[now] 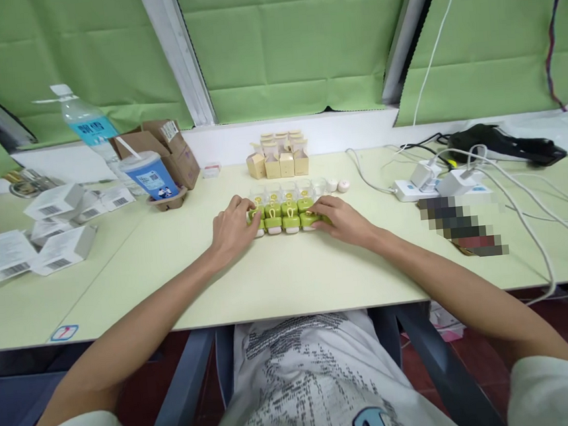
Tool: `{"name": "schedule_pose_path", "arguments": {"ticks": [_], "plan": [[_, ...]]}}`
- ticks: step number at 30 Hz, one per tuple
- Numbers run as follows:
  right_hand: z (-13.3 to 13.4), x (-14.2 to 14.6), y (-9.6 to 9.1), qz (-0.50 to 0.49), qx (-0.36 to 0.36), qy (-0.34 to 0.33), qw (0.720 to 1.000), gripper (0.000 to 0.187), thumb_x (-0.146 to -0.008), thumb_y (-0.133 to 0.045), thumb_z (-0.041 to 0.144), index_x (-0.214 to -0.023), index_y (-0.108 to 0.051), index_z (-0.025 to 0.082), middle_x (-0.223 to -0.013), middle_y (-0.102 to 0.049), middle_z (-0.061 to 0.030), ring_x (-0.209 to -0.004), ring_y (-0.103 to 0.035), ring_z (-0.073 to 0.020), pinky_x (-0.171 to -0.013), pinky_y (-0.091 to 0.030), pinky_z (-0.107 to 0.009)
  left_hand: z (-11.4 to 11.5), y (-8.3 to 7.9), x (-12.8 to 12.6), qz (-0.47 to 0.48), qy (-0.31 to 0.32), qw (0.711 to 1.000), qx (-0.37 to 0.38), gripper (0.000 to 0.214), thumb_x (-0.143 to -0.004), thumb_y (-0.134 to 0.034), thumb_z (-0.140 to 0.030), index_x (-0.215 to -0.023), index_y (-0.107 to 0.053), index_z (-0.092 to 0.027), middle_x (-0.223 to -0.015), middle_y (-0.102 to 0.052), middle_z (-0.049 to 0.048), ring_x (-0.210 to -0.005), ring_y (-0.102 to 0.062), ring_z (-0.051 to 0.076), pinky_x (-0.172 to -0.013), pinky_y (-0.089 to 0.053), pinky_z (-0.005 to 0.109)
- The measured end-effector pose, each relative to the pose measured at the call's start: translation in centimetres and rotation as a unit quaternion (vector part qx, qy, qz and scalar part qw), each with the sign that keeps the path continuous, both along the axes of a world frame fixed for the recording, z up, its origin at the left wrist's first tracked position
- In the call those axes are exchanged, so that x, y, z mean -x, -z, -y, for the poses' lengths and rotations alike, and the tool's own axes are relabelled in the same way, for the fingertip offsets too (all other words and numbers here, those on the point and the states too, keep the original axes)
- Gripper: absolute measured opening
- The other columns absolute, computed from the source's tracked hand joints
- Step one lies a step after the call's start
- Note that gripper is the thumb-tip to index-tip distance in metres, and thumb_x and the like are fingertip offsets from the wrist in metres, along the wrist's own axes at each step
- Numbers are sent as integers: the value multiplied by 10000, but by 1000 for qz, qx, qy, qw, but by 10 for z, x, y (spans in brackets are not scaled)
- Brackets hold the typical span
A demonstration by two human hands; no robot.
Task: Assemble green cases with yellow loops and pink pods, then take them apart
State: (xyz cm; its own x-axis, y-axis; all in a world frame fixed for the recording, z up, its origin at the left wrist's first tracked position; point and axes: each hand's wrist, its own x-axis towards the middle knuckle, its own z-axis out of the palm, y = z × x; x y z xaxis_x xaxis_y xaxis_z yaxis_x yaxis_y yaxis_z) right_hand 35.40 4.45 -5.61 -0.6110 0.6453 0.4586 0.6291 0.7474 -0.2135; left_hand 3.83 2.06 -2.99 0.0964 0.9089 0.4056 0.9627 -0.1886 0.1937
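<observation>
Small green cases (pixel 291 223) with pale loops and whitish bottoms stand in two tight rows in the middle of the table. My left hand (pixel 234 225) is curled round the left end of the rows, its thumb along the near side. At the right end, my right hand (pixel 343 218) has its fingers closed on the outermost green cases. Right behind them is a row of clear plastic cups or covers (pixel 288 190) with yellow marks. Two small round whitish pieces (pixel 343 186) lie to the right of that row.
Small open cartons (pixel 286 164) stand at the back. To the left are white boxes (pixel 66 250), a blue cup (pixel 147 175), a water bottle (pixel 88 127) and a brown cardboard box (pixel 180 157). A power strip (pixel 406 190) with white cables and a blurred-out object (pixel 459 224) lie on the right.
</observation>
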Motion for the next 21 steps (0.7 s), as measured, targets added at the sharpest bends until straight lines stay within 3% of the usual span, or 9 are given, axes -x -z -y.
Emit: {"name": "schedule_pose_path", "arguments": {"ticks": [8,11,14,17,21], "plan": [[6,3,-2,-21,-1,13,1000,428,-1111,-601,271,-1508,-716,162,-1235,-771,-195,-1093,-736,-355,-991,-612,-505,3,-3,-3,-15,-3,1000,21,253,-1136,-576,-391,-1244,-740,-231,-1374,-736,73,-921,-782,261,-825,-537,432],[7,3,-2,-5,-21,10,1000,383,-1122,-588,269,-1452,-757,171,-1192,-792,-183,-1101,-734,-360,-980,-609,-500,5,-4,-4,-18,-5,999,28,294,-1143,-560,-426,-1275,-735,-231,-1388,-725,80,-925,-781,267,-849,-559,444],[6,3,-1,15,-45,7,999,334,-1132,-582,261,-1358,-803,151,-1203,-807,-190,-1097,-741,-355,-969,-602,-489,5,1,-2,-37,2,999,-5,439,-1106,-620,-578,-1333,-732,-219,-1381,-704,138,-1041,-764,340,-852,-579,476],[5,4,-1,31,-68,10,997,308,-1134,-588,241,-1321,-820,165,-1202,-820,-175,-1079,-750,-336,-946,-587,-459,3,9,0,-49,75,990,-105,530,-1035,-734,-634,-1318,-756,-187,-1305,-699,201,-1216,-675,410,-920,-582,520],[7,6,0,58,-101,23,993,283,-1138,-585,227,-1261,-837,187,-1158,-825,-156,-1002,-745,-295,-900,-557,-412,-1,22,-7,-47,227,955,-184,423,-1030,-784,-573,-1280,-801,-232,-1271,-717,179,-1246,-589,391,-1024,-554,568]]}}
